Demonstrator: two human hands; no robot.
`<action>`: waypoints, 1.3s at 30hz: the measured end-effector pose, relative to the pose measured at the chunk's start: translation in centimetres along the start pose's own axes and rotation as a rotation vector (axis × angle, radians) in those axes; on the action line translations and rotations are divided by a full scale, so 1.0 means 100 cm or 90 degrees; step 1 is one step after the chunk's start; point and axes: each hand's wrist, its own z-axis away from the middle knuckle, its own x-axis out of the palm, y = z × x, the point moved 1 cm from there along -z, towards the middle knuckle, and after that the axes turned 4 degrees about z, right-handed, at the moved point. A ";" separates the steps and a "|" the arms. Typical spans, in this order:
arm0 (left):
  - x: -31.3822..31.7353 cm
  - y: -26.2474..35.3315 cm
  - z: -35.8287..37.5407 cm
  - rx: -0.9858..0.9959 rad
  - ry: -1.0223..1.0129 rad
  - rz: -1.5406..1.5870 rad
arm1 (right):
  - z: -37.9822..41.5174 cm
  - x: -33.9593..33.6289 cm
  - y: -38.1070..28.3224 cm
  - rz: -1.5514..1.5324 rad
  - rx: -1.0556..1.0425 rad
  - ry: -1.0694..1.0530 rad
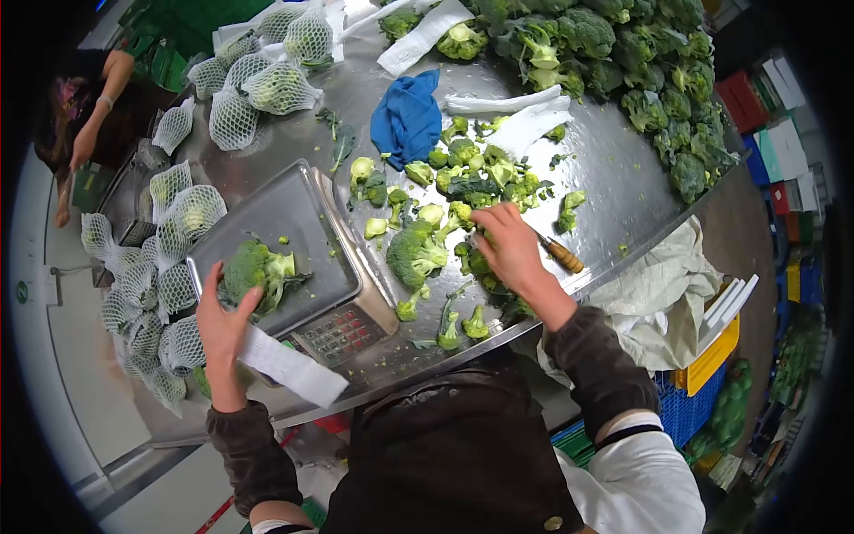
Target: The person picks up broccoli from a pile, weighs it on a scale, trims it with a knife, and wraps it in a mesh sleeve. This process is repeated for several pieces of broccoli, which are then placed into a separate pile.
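My left hand [222, 316] is wrapped round the side of a broccoli head [253, 271], which lies tilted on the metal pan [267, 205] of a weighing scale, its cut stem facing right. A white foam net sleeve [294, 367] hangs by that wrist. Over the pile of trimmed pieces, my right hand [509, 245] has its fingers curled at the stem end of a broccoli piece [458, 216]. Part of what those fingers grip is hidden. Beside it lies a larger broccoli head [416, 254]. A knife with a wooden handle [565, 257] rests just right of this hand, its blade partly covered.
Broccoli heads in white nets [142, 285] crowd the left side. A large heap of bare broccoli [614, 53] fills the back right. A blue cloth [406, 116] and white sleeves [529, 129] lie mid-table. Another person's arm [98, 111] shows at far left.
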 end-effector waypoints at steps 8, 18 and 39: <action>-0.002 0.059 0.037 0.045 0.049 0.158 | -0.028 0.027 0.019 0.102 -0.179 -0.006; 0.084 0.119 0.052 -0.079 -0.295 0.537 | 0.000 -0.017 -0.073 -0.955 0.412 -0.447; 0.152 0.123 0.031 0.338 -0.070 0.019 | 0.021 -0.047 -0.081 -0.485 0.171 -0.345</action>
